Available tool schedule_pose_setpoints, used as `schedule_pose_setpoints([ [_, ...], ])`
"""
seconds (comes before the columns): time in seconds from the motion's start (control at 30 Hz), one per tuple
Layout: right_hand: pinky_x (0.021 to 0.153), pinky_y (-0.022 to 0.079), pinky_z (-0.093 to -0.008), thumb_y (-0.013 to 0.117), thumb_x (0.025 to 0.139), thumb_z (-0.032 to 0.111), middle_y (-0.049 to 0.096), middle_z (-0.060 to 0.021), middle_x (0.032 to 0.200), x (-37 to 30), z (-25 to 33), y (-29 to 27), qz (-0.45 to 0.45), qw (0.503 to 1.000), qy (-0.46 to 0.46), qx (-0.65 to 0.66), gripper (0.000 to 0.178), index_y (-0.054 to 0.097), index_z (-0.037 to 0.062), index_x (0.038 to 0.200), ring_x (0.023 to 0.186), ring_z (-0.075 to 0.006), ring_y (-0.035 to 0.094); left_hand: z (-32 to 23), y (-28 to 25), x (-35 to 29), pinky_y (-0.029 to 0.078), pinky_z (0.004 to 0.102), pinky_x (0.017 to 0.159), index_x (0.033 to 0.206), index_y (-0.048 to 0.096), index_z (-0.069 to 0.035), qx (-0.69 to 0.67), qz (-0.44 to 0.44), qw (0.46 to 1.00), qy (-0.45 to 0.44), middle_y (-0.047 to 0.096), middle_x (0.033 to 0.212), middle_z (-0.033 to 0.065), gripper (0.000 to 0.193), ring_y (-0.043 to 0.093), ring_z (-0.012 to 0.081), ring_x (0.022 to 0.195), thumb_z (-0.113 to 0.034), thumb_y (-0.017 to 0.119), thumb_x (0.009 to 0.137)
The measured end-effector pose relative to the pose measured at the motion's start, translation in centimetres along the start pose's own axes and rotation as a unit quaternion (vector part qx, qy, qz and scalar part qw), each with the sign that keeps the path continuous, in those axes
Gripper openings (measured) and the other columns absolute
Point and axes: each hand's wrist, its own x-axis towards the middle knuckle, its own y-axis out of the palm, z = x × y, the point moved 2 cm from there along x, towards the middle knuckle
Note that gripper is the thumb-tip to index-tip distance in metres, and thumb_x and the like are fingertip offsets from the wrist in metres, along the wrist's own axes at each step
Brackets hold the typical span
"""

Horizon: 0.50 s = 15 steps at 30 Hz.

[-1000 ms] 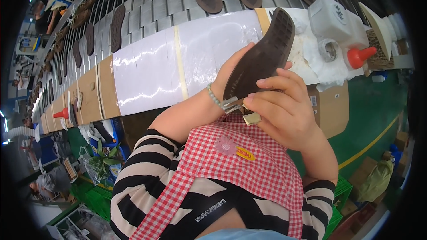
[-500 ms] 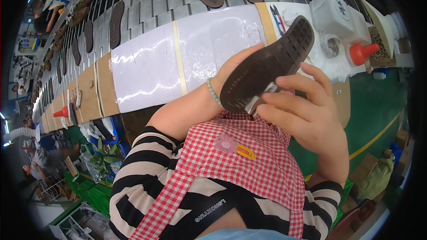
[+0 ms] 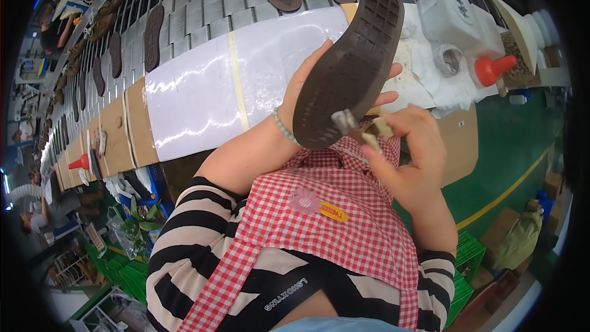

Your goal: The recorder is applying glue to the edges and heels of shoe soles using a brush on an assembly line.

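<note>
A dark brown shoe sole [image 3: 350, 64] is held up over the near edge of the worktop, its studded, grid-patterned face toward me. Behind it my left hand [image 3: 299, 83] supports it, with fingertips showing past both edges. My right hand [image 3: 413, 154] pinches a small brush-like tool [image 3: 350, 122] with a whitish tip and pale wrapping, blurred by motion. That tip is at the sole's lower right part; whether it touches I cannot tell.
White sheeting [image 3: 196, 89] covers the worktop, beside a slatted conveyor [image 3: 203, 3] carrying several soles. At right stand a white plastic jug [image 3: 448, 15], a red-capped bottle [image 3: 495, 69] and a clear cup [image 3: 450, 58]. Green crates [image 3: 470, 252] are at lower right.
My left hand has raised the sole and turned it more upright, its fingers now showing past the right edge. My right hand has shifted slightly lower, and the tool shows more clearly.
</note>
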Motion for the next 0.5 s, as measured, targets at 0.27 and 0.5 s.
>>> schedule_pose_setpoints([
  [0.27, 0.098, 0.047, -0.048, 0.084, 0.067, 0.008, 0.068, -0.0078, 0.093, 0.2, -0.6, -0.9, -0.014, 1.0, -0.012, -0.02, 0.044, 0.068, 0.0039, 0.108, 0.095, -0.0292, 0.063, 0.1, 0.0, -0.3, 0.04, 0.0527, 0.116, 0.156, 0.033, -0.004, 0.007, 0.006, 1.0, -0.016, 0.041, 0.153, 0.0268, 0.063, 0.046, 0.0383, 0.139, -0.046, 0.031, 0.109],
  [0.5, 0.099, 0.045, -0.049, 0.085, 0.066, 0.012, 0.067, -0.0058, 0.091, 1.3, -0.8, -2.1, -0.028, 0.998, -0.022, -0.043, 0.043, 0.069, 0.0064, 0.105, 0.091, -0.0288, 0.063, 0.2, 0.0, -0.8, 0.043, 0.049, 0.114, 0.158, 0.028, -0.005, -0.007, 0.0, 0.999, -0.05, 0.036, 0.155, 0.0292, 0.065, 0.051, 0.0407, 0.134, -0.048, 0.03, 0.109],
])
